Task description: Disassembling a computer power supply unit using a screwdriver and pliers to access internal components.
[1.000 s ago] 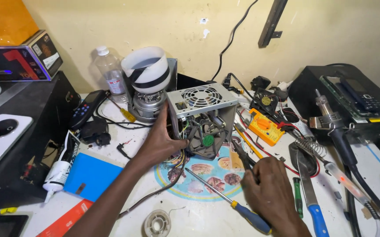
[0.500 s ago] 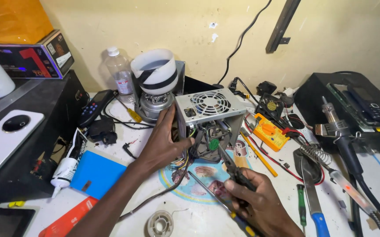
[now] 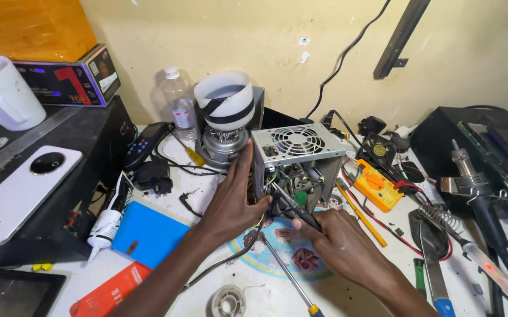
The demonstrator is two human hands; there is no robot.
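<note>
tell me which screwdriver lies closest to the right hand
The long-shafted screwdriver with the yellow-and-blue handle, just left of the right hand; the yellow-handled one lies far back by the bottle.

A silver-grey power supply box (image 3: pixel 298 154) at centre; orange-yellow multimeter (image 3: pixel 375 184) to its right; blue pad (image 3: pixel 148 233) lower left; white mug (image 3: pixel 4 91) upper left.
</note>
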